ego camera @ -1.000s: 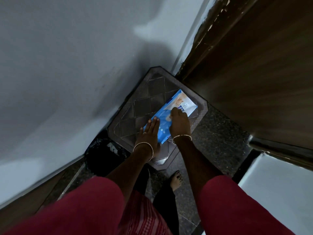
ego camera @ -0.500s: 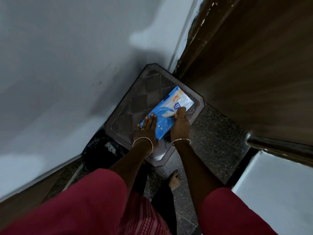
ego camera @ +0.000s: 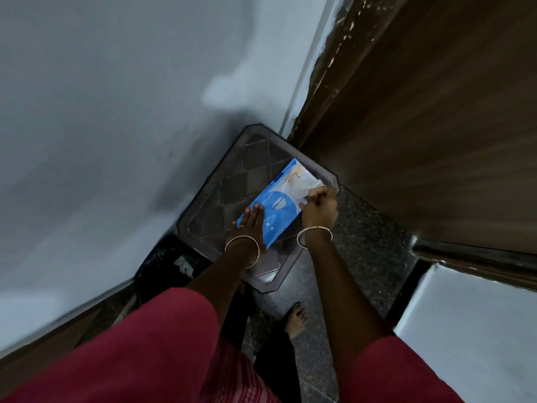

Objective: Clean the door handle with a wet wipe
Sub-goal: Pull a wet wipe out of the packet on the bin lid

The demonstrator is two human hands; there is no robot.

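A blue wet wipe pack [ego camera: 276, 207] lies on a brown plastic stool top [ego camera: 232, 181] in the corner by the wooden door [ego camera: 436, 141]. My left hand [ego camera: 250, 228] rests flat on the pack's near end, fingers straight, pressing it down. At the pack's far right edge my right hand [ego camera: 319, 207] is closed, its fingertips pinching a crinkled white wet wipe [ego camera: 303, 184] that stands up from the pack. No door handle is in view.
A grey wall [ego camera: 116, 112] runs along the left. A black bin [ego camera: 171, 260] stands beside the stool at lower left. My bare foot [ego camera: 296, 318] is on the dark speckled floor. A pale surface [ego camera: 479, 330] fills the lower right.
My right hand has slid from the middle of the pack to its far right edge and closed on a white wipe. The left hand still presses the pack's near end.
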